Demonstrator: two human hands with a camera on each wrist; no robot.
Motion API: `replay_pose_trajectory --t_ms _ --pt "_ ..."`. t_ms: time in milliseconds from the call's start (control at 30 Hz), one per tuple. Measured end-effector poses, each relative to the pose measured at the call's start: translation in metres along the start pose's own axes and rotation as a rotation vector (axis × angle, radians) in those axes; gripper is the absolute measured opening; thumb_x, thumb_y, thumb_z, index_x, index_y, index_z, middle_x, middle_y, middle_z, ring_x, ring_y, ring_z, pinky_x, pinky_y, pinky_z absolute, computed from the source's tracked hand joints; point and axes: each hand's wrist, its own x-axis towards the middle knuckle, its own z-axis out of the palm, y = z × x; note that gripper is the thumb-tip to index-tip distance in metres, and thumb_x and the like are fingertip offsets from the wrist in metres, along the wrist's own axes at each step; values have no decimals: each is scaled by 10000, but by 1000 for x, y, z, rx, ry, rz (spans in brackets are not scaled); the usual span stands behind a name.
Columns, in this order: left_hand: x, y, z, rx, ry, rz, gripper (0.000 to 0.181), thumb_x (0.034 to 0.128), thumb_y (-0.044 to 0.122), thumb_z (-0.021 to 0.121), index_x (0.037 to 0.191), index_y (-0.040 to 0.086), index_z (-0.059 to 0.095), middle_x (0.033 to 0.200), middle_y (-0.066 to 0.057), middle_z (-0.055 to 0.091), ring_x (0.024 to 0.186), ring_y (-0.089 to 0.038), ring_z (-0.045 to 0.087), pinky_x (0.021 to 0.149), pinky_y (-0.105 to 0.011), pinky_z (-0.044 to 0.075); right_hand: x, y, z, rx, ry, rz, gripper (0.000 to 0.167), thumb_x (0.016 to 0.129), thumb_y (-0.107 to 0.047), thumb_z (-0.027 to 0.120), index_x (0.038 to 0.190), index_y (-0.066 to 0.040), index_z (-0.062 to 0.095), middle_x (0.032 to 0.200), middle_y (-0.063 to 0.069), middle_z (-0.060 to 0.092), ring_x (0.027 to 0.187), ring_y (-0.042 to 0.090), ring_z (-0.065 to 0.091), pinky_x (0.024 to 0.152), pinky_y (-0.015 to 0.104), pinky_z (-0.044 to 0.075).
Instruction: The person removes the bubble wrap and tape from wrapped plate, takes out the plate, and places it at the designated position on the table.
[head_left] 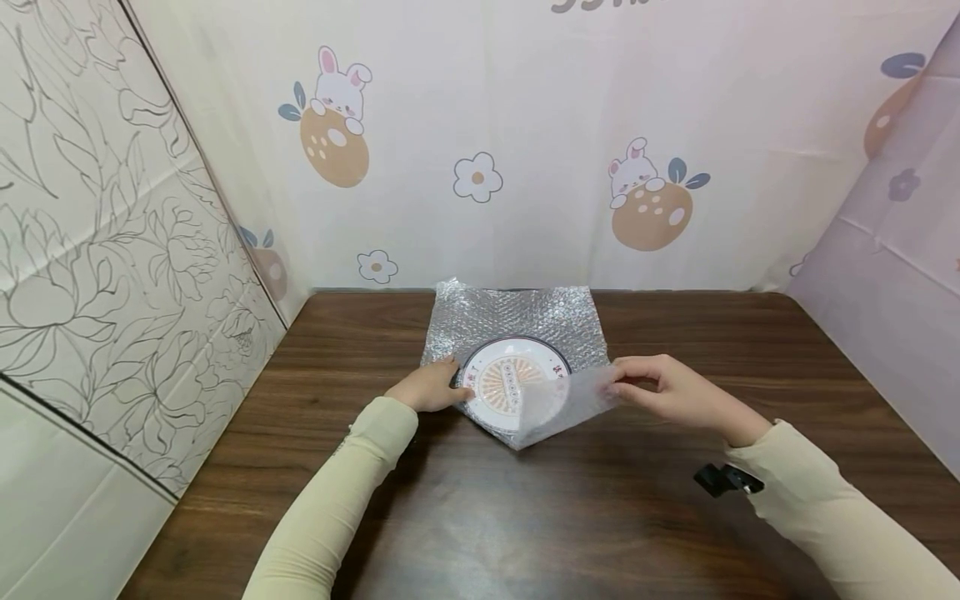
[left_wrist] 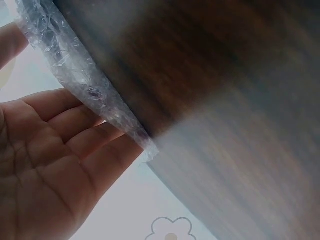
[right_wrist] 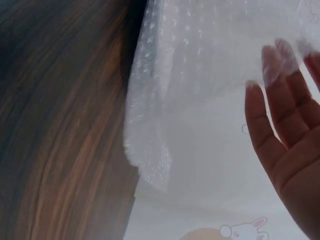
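A round white plate (head_left: 480, 375) with a dark rim, orange rays and printed characters lies on a sheet of bubble wrap (head_left: 517, 304). My left hand (head_left: 427, 387) rests at the plate's left side, its thumb near the rim. In the left wrist view, its fairly straight fingers (left_wrist: 75, 117) touch the wrap's edge. With thumb and fingertips, my right hand (head_left: 675, 392) pinches a raised flap of the wrap, which covers the plate's lower right part. Seen from the right wrist, the fingertips (right_wrist: 272, 65) are partly behind the clear wrap.
Everything lies on a dark brown wooden table (head_left: 525, 517). Behind it hangs a pale curtain (head_left: 540, 167) printed with rabbits and flowers, and a floral panel (head_left: 97, 225) stands at the left. A black device (head_left: 727, 480) is at the right wrist.
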Motion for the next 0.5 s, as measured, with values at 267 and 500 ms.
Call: replay_pose_trajectory --t_ms 267,500 --pt "1 -1 1 2 -5 -5 762 962 469 563 1507 -13 333 1597 -175 279 1486 -315 272 1212 -429 265 -7 2 0 -82 -108 84 248 943 -96 640 1166 -194 690 1134 -77 696 974 -16 612 774 216 534" --pt "1 -1 1 -3 1 -5 760 965 463 561 1511 -10 324 1596 -175 281 1486 -314 272 1214 -424 261 -9 -1 6 -50 -269 159 332 976 -243 614 1277 -103 628 1214 -4 674 1092 94 636 912 328 552"
